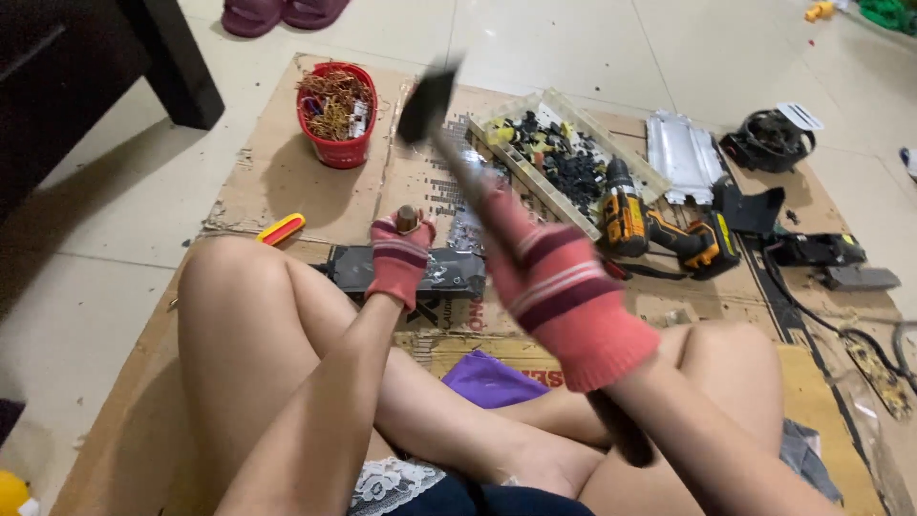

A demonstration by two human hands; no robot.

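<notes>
While we sit cross-legged on the cardboard (287,182) laid over the floor, our right hand (559,287), in a pink striped glove, has its grip closed around the handle of a hammer (449,134). The hammer is raised and blurred, its dark head up near the top of the view, above the cardboard. Our left hand (399,256), gloved alike, has its grip closed on a short rod (407,218) held upright, its tip showing above the fingers. The rod stands over a flat black unit (401,269) lying on the cardboard just beyond our knees. A red bucket (336,117) of wire scraps sits beyond the left hand. A tray (564,158) of dark parts and a yellow drill (659,229) lie to the right.
</notes>
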